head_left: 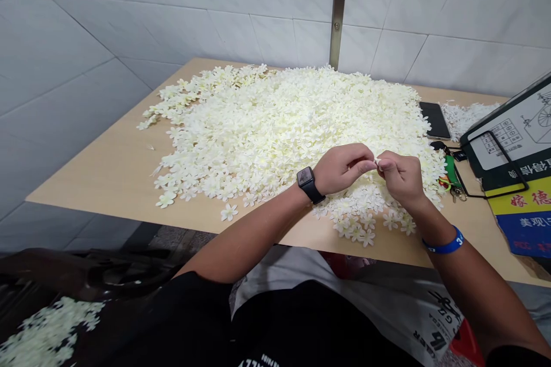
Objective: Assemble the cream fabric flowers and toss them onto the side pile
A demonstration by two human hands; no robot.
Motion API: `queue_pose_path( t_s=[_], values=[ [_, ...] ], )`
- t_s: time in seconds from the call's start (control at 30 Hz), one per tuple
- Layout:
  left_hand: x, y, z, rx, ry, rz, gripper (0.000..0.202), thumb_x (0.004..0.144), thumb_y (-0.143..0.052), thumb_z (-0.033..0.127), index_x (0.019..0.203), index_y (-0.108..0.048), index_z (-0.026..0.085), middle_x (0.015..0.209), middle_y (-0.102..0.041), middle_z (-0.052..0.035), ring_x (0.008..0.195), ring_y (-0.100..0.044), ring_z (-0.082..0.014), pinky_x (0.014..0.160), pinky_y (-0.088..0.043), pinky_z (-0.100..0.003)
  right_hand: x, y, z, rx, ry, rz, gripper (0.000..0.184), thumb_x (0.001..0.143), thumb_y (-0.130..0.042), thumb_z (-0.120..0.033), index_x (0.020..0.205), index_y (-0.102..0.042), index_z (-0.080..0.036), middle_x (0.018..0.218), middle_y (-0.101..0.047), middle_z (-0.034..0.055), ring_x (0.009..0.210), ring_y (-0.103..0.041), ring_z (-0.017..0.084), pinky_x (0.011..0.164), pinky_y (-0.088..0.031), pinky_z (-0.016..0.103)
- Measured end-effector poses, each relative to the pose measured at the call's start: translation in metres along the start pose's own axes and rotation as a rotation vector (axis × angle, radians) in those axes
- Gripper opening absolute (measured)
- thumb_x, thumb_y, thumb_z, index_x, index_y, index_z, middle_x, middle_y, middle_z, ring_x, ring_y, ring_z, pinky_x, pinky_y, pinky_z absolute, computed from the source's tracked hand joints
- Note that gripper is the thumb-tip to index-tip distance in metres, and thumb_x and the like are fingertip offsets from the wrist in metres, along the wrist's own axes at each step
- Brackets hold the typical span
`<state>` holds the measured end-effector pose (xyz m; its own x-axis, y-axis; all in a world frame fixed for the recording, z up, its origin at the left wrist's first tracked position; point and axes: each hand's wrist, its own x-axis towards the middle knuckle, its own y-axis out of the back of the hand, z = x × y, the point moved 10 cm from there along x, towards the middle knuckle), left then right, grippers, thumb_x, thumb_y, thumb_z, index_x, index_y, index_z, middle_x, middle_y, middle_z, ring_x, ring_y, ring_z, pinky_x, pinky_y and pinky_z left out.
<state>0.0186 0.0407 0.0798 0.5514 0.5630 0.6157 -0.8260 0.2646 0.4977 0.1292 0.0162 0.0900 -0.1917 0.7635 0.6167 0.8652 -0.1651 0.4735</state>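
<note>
A large heap of small white artificial flowers (275, 120) covers most of the wooden table (107, 172). My left hand (342, 167), with a black watch on its wrist, and my right hand (402, 175), with a blue band on its wrist, meet just above the near edge of the heap. Both pinch one small white flower piece (377, 161) between their fingertips. The piece is mostly hidden by the fingers.
A black phone (434, 120) lies at the heap's right edge, with keys and a green tag (450, 175) nearby. A printed box and cards (512, 149) fill the right side. More flowers (47, 332) lie low at the left. A white bag (413, 309) rests on my lap.
</note>
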Motion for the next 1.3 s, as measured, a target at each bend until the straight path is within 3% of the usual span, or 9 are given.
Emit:
queue_pose_path(
  t_s=[0.13,0.23,0.37,0.57,0.67,0.77,0.9,1.07,1.3],
  values=[
    [-0.001,0.002,0.016,0.074,-0.204,0.097,0.048,0.096,-0.063,0.053,0.131,-0.064,0.021,0.122,-0.072,-0.0126,0.109,-0.069,-0.0208,0.092,-0.058,-0.035,-0.002,-0.001,0.015,0.157,-0.172,0.033,0.063,0.1,-0.047,-0.065,0.056,-0.05,-0.02,0.05,-0.047,0.0002,0.046,-0.042,0.011,0.047,-0.031,0.029],
    [-0.005,-0.004,0.019,0.109,-0.293,0.114,0.039,0.102,-0.056,0.034,0.141,-0.059,0.027,0.14,-0.067,-0.0114,0.128,-0.065,-0.0205,0.105,-0.056,-0.04,-0.005,-0.011,0.023,0.281,-0.251,-0.02,0.063,0.1,-0.045,-0.067,0.06,-0.055,-0.02,0.053,-0.054,0.0018,0.048,-0.048,0.013,0.047,-0.037,0.029],
    [-0.009,0.001,0.02,0.072,-0.319,0.164,0.032,0.104,-0.049,0.018,0.13,-0.067,0.023,0.129,-0.074,-0.0101,0.119,-0.072,-0.0168,0.099,-0.06,-0.036,-0.006,-0.025,0.02,0.343,-0.215,-0.187,0.063,0.1,-0.042,-0.068,0.068,-0.065,-0.019,0.063,-0.065,0.0056,0.058,-0.06,0.016,0.057,-0.049,0.031],
    [-0.009,0.017,0.022,-0.078,-0.236,0.29,0.013,0.096,-0.066,0.023,0.097,-0.078,0.018,0.103,-0.082,-0.0076,0.099,-0.078,-0.0158,0.089,-0.063,-0.028,-0.003,-0.033,0.011,0.416,-0.178,-0.32,0.069,0.098,-0.039,-0.074,0.067,-0.068,-0.019,0.062,-0.068,0.0069,0.057,-0.063,0.017,0.058,-0.051,0.032],
    [-0.006,0.012,0.018,-0.113,-0.159,0.23,0.02,0.1,-0.061,0.029,0.104,-0.078,0.018,0.105,-0.081,-0.0085,0.102,-0.077,-0.0172,0.092,-0.062,-0.03,-0.002,-0.03,0.011,0.418,-0.193,-0.281,0.07,0.096,-0.044,-0.075,0.059,-0.064,-0.019,0.049,-0.059,0.0034,0.047,-0.057,0.015,0.051,-0.047,0.029],
    [-0.007,0.001,0.02,-0.015,-0.179,0.137,0.034,0.101,-0.057,0.038,0.129,-0.069,0.021,0.123,-0.077,-0.0105,0.112,-0.074,-0.02,0.098,-0.06,-0.035,-0.003,-0.024,0.017,0.412,-0.23,-0.176,0.07,0.098,-0.043,-0.071,0.055,-0.06,-0.019,0.044,-0.054,0.0015,0.043,-0.052,0.013,0.048,-0.044,0.028],
    [-0.009,-0.006,0.021,0.113,-0.244,0.133,0.058,0.094,-0.068,0.046,0.145,-0.054,0.021,0.126,-0.074,-0.0122,0.102,-0.073,-0.0186,0.091,-0.06,-0.033,-0.009,-0.019,0.022,0.349,-0.251,-0.056,0.071,0.1,-0.04,-0.069,0.057,-0.064,-0.018,0.059,-0.068,0.0066,0.05,-0.061,0.014,0.05,-0.046,0.028],
    [-0.011,-0.005,0.026,0.173,-0.288,0.155,0.038,0.1,-0.06,0.036,0.135,-0.06,0.022,0.108,-0.078,-0.0067,0.092,-0.073,-0.0141,0.084,-0.059,-0.027,-0.01,-0.021,0.023,0.315,-0.222,-0.076,0.074,0.098,-0.039,-0.073,0.057,-0.064,-0.017,0.058,-0.068,0.007,0.054,-0.064,0.016,0.053,-0.048,0.029],
    [-0.012,0.009,0.026,0.188,-0.228,0.231,0.031,0.104,-0.048,0.023,0.13,-0.065,0.019,0.117,-0.078,-0.0076,0.103,-0.076,-0.0147,0.09,-0.061,-0.025,-0.004,-0.015,0.024,0.332,-0.193,-0.068,0.064,0.093,-0.056,-0.07,0.057,-0.062,-0.018,0.056,-0.06,0.0036,0.055,-0.057,0.014,0.059,-0.044,0.029]
  ],
)
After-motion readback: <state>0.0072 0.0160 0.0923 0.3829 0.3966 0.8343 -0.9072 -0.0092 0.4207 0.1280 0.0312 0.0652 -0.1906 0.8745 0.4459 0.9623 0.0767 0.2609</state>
